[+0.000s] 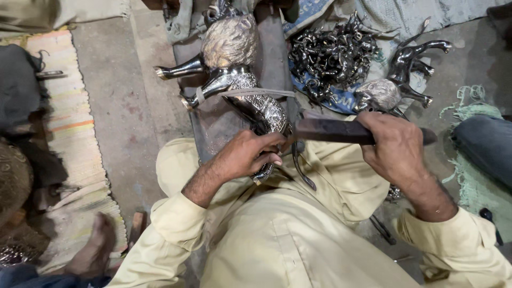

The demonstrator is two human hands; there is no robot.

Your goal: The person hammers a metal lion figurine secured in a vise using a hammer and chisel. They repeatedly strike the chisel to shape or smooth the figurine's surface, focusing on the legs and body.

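Observation:
A shiny embossed metal lion figure (234,80) lies along a dark work block (213,125), held down by a pale strap (256,92). My left hand (248,154) grips a small tool against the figure's rear end, near its thin curved tail (301,170). My right hand (394,144) is closed around a long dark bar-shaped tool (330,130), held level just above and to the right of my left hand.
A second metal lion (400,77) and a heap of small dark metal parts (330,53) lie on blue cloth at the back right. A striped mat (69,122) covers the floor at left. Another person's foot (93,248) rests at the lower left.

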